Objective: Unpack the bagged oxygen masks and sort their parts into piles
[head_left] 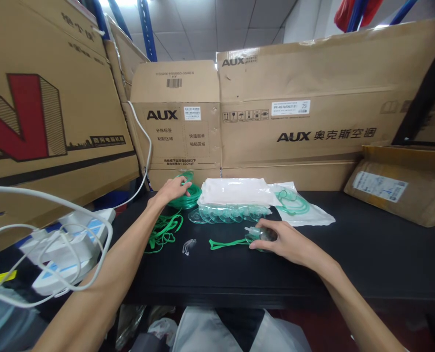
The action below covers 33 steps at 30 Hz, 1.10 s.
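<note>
My right hand (281, 239) is closed around a clear green oxygen mask (253, 233), low over the table. A flat green elastic strap (227, 244) trails left from that mask. At the back left, my left hand (175, 189) reaches onto a stack of coiled green tubing (188, 199), its fingers curled on the upper loops. Between the hands a row of clear masks (232, 213) lies in front of a pile of white plastic bags (235, 191). Loose green straps (166, 230) lie below my left hand. Several small clear nose strips (188, 246) rest nearby.
A white bag (316, 215) with a green tubing coil (293, 202) on it lies right of the pile. Cardboard boxes (294, 112) wall the back, and another box (404, 183) stands right. Power strips (71, 249) with white cables crowd the left side.
</note>
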Tool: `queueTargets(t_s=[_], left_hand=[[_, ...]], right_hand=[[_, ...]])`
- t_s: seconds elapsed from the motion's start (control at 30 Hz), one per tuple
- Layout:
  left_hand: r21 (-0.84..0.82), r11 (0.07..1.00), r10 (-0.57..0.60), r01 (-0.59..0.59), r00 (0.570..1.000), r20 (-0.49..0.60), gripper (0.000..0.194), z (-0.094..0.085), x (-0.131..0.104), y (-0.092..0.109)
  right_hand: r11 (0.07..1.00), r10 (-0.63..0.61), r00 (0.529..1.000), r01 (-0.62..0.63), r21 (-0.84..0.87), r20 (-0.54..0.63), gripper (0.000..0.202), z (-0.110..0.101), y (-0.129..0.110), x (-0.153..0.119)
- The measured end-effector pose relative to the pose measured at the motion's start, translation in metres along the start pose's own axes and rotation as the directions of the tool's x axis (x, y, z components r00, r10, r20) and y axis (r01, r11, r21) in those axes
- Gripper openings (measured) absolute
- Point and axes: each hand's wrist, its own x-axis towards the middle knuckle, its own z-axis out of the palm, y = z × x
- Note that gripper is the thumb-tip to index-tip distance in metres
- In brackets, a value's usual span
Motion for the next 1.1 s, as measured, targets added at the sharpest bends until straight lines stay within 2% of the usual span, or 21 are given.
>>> queueTargets(t_s=[0.1,0.17,0.37,0.63,0.8,0.93,1.03,1.1], left_hand=[[-0.031,1.000,0.000,0.000,1.000,-0.002,0.028,-0.004,0.002,-0.002],[-0.045,0.999,0.002,-0.001,0.999,0.034,0.030,-0.005,0.003,-0.005],[-0.013,0.999,0.042,-0.040,0.991,0.126,0.035,0.005,0.007,-0.010],[0.043,0.998,0.045,-0.050,0.992,0.115,0.038,0.015,0.007,-0.011],[0.027,0.999,0.029,-0.030,0.999,0.034,0.037,0.004,0.005,-0.009],[-0.027,1.000,-0.011,0.009,0.995,-0.094,0.046,-0.013,0.001,-0.011],[-0.092,0.994,-0.085,0.066,0.970,-0.229,0.048,-0.021,-0.001,-0.013],[-0.146,0.984,-0.143,0.100,0.936,-0.321,0.047,-0.024,-0.003,-0.013]], right_hand=[[1.000,0.004,1.000,-0.004,-0.010,0.002,0.052,-0.001,-0.001,-0.001],[1.000,0.005,1.000,-0.005,-0.016,0.003,0.053,-0.001,-0.001,-0.001],[1.000,0.018,1.000,-0.018,-0.013,0.004,0.051,-0.001,0.000,-0.002],[1.000,0.017,1.000,-0.016,-0.017,0.003,0.049,-0.001,-0.001,-0.002],[1.000,0.016,1.000,-0.016,-0.003,0.009,0.048,-0.002,-0.003,-0.004],[1.000,0.015,1.000,-0.015,0.008,0.005,0.049,-0.004,-0.007,-0.005],[1.000,0.019,1.000,-0.019,0.012,0.001,0.052,-0.004,-0.009,-0.006],[1.000,0.023,1.000,-0.023,0.014,0.003,0.053,-0.004,-0.010,-0.006]])
